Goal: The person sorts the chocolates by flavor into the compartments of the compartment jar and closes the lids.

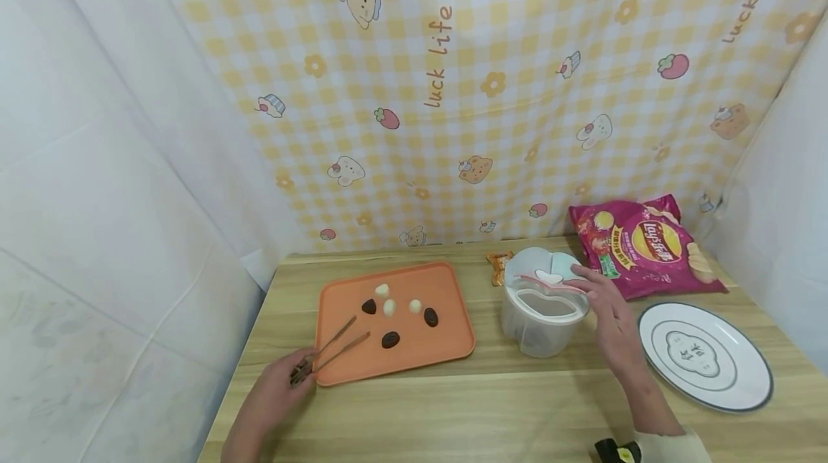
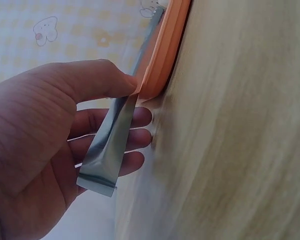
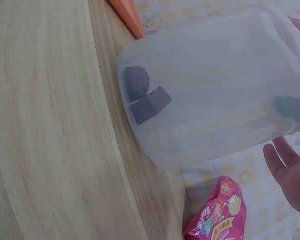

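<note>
Left hand (image 1: 274,391) sits at the front-left corner of the orange tray (image 1: 453,344), thumb and fingers pinching a pair of metal tongs (image 1: 333,350); tong tips lie over the tray's front-left area, open, gripping nothing. On the tray: three white candies (image 1: 389,307) and three dark chocolates (image 1: 391,339), loose near its middle, all apart from the tips. Right hand (image 1: 611,319) is by the right side of the clear plastic jar (image 1: 542,323), which stands right of the tray toward the counter's middle; fingers are straight and relaxed, fingertips at the flip lid (image 1: 546,269), curled round nothing. Right wrist view shows two dark pieces already at the jar bottom (image 3: 145,97). A Lay's chip bag (image 1: 643,247) lies at the back-right of the counter, a white plate (image 1: 708,355) at the front-right, a small orange wrapper (image 1: 498,267) just behind the jar. Risks, my read: the candies are small and rounded, so they could squirt out of the tongs and roll off the tray's low rim; the jar looks light and nearly empty, so a sideways push on the lid could tip or slide it; the lid looks only partly open, so a piece could bounce off it onto the counter (image 1: 491,413).
</note>
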A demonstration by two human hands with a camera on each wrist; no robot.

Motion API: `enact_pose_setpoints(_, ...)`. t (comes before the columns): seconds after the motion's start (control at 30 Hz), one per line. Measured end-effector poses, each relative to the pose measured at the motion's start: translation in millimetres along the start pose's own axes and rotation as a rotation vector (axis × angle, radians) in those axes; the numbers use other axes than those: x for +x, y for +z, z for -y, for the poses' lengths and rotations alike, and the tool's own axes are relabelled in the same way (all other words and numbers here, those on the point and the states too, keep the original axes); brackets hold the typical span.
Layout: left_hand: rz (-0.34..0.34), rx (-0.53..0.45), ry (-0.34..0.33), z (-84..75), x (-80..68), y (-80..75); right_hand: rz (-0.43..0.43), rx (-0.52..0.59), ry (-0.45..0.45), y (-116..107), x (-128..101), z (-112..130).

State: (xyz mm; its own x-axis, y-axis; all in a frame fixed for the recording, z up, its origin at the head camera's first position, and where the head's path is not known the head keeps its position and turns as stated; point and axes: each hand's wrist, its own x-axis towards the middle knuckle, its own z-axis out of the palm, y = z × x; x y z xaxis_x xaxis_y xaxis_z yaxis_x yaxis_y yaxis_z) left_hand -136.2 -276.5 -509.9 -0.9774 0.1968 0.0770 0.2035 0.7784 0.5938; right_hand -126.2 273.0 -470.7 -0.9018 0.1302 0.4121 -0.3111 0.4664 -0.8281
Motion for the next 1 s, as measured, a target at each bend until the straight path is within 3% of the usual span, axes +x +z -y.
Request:
enact_pose_setpoints(0.43,0.012,-0.001,0.000,-4.5,-1.5,-2.8,0.013,0.034,-0.065,-2,-3,0)
enact_pose_setpoints(0.57,-0.090,0.051,0.117,-7.8,-4.4,-2.3,0.023,0.047,-0.075,-2,-5,-1)
enact_pose_setpoints(0.73,-0.223,0.100,0.281,-24.7,0.1,-0.8,0.037,0.088,-0.104,-2,-6,-3)
enact_pose_setpoints(0.83,-0.229,0.071,0.310,-38.9,6.6,1.6,0.040,0.107,-0.129,-3,-5,-4)
enact_pose_setpoints(1.0,-0.174,-0.001,0.351,-65.7,16.3,10.1,0.052,0.120,-0.163,-2,-5,-6)
